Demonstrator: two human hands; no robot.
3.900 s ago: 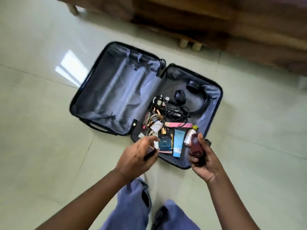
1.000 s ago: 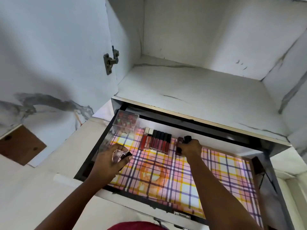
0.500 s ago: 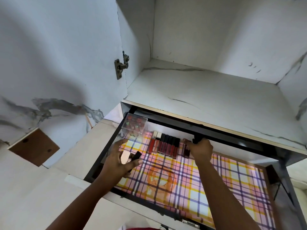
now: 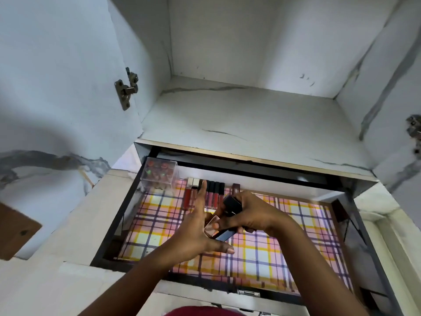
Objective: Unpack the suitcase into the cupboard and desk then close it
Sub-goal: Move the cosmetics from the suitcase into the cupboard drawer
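Note:
An open drawer (image 4: 284, 249) lined with plaid paper sits under the cupboard shelf (image 4: 250, 124). At its back stands a row of red, black-capped lip gloss tubes (image 4: 215, 192). My left hand (image 4: 196, 229) is held flat above the drawer with its fingers straight. A small pink tube with a black cap (image 4: 219, 232) lies against its palm. My right hand (image 4: 252, 213) grips a black-capped item (image 4: 232, 205), and its fingertips touch the tube in my left palm. The suitcase is out of view.
A clear plastic box (image 4: 159, 176) of small red items stands in the drawer's back left corner. The cupboard door (image 4: 57, 76) hangs open on the left with a metal hinge (image 4: 126, 87). A second hinge (image 4: 413, 128) shows at the right edge.
I went from the suitcase on the floor to the cupboard drawer. My right hand left a dark tube in the back row and came to my left hand, which has opened flat.

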